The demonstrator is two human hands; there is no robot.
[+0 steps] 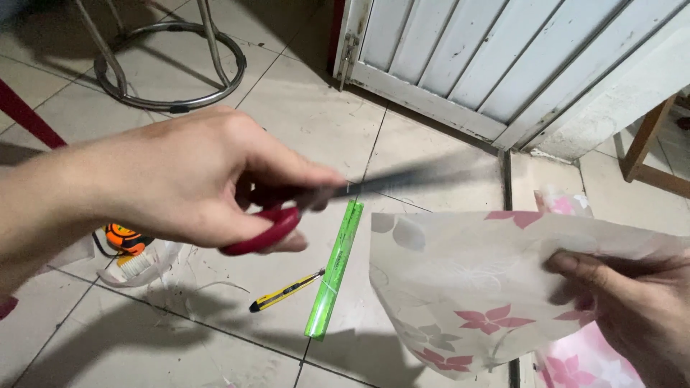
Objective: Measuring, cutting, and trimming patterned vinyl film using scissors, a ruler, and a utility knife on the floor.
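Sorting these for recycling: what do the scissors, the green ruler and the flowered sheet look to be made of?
Scissors: dark metal blades, though blurred; glossy red handles, likely plastic. Green ruler: see-through, shiny, likely plastic. Flowered sheet: thin, slightly translucent and curling, probably paper or plastic film; cannot tell which.

No packages, labels, signs or screens in view

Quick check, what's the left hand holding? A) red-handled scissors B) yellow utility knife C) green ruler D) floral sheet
A: the left hand has its fingers through the red-handled scissors, blades blurred and pointing toward the floral sheet held by the right hand; the green ruler and yellow utility knife lie on the tiled floor.
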